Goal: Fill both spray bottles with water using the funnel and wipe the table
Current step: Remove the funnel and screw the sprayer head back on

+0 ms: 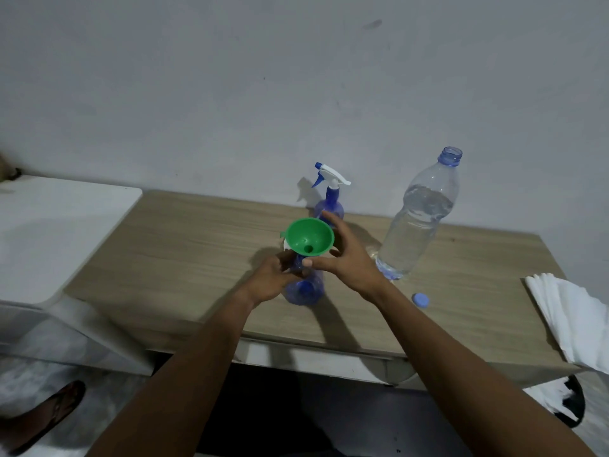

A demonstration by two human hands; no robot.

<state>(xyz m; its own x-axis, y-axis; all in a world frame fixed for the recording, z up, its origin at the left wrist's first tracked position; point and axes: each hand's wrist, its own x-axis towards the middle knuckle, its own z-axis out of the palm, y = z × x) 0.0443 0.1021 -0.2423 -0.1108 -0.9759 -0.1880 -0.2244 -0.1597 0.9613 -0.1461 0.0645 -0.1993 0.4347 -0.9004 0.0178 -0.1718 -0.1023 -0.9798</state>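
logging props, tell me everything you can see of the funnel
The funnel is green, plastic by its look: a wide round bowl narrowing to a small hole, with a small tab on the rim's left. It stands mouth up over the neck of the near spray bottle; its spout is hidden. The right hand spans its right side, thumb on the near rim, fingers on the far rim. The left hand grips the bottle below it.
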